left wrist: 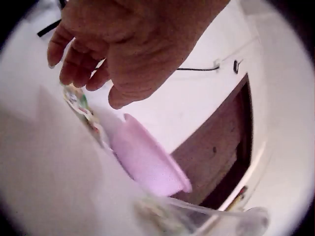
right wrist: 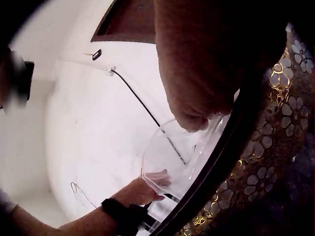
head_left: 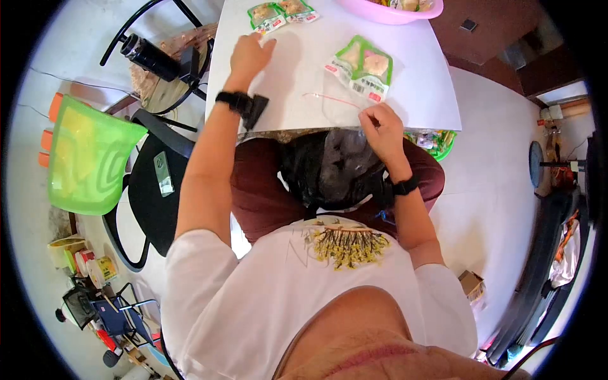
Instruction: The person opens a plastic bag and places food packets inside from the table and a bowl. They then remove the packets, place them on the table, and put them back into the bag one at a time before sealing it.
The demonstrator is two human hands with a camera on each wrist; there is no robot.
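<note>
Near the table's front edge, my right hand (head_left: 384,130) pinches the edge of a clear plastic bag (head_left: 339,104) with a thin red line along it. The see-through film of the bag also shows below the right fingers in the right wrist view. My left hand (head_left: 251,60) reaches over the table's left side, fingers loosely bent, fingertips close to a pair of small green-edged food packets (head_left: 283,14). In the left wrist view, packets (left wrist: 86,113) appear just beyond those fingers. Another pair of green-edged food packets (head_left: 366,63) lies behind the clear bag, overlapping it in this view.
A pink basin (head_left: 386,14) with packets in it stands at the white table's (head_left: 297,69) far edge. Below the table at right is a green basket (head_left: 446,145) of packets. A black bag (head_left: 329,168) sits between the knees. A phone (head_left: 163,172) lies on the chair at left.
</note>
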